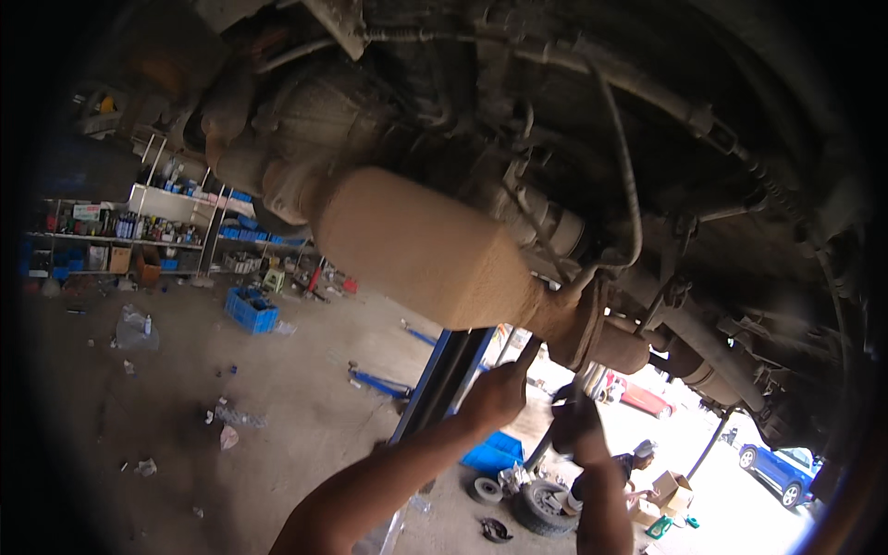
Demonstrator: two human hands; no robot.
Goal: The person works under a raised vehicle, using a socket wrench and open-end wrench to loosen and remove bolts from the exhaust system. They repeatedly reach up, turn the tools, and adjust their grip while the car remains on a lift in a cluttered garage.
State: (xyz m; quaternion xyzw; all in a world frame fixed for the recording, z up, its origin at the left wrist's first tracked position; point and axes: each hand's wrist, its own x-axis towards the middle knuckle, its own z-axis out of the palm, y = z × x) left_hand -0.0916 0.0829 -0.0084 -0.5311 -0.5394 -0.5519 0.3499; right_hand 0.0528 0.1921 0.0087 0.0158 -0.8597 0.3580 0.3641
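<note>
Overhead, a rust-brown exhaust canister (416,245) runs diagonally beneath a raised vehicle. Its narrow right end meets a rusty flange joint (585,328) and a further pipe (620,350). Just below that joint, my left hand (497,398) is closed, and a dark narrow shape rises from it toward the joint; whether this is a tool or a finger cannot be told. To its right, my right hand (581,430) is raised and closed around something dark, smeared by motion. A thin bent metal rod (634,199) curves down to the joint from above.
A blue lift post (444,379) stands behind my left forearm. Beyond are a blue crate (251,311), stocked shelves (166,217) and floor litter. Tyres (544,507), a blue bin (494,453) and a crouching person (638,460) are below right. A blue car (779,472) is outside.
</note>
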